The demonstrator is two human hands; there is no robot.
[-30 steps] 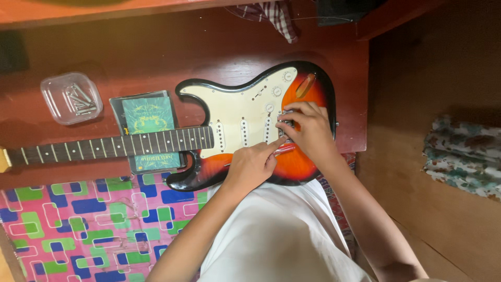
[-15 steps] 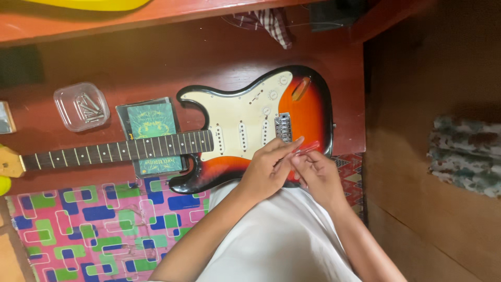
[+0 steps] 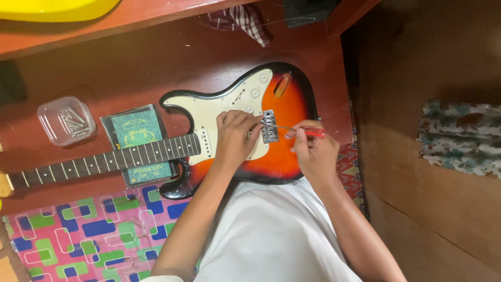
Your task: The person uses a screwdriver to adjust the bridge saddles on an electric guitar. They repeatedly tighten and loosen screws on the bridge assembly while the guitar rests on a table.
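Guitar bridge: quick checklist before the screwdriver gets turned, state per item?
1. Screwdriver gripped in the right hand: ok, red handle in the fingers.
2. Tip at the bridge: ok, the shaft reaches its edge; seating in a screw, cannot tell.
3. Left hand steadying the guitar: ok, it rests on the white plate beside the bridge.
4. Guitar lying flat on the red table: ok; the neck lies across a green packet.
5. Spare parts contained: ok, small metal pieces sit in the clear tub.
6. Strings off the neck: cannot tell.
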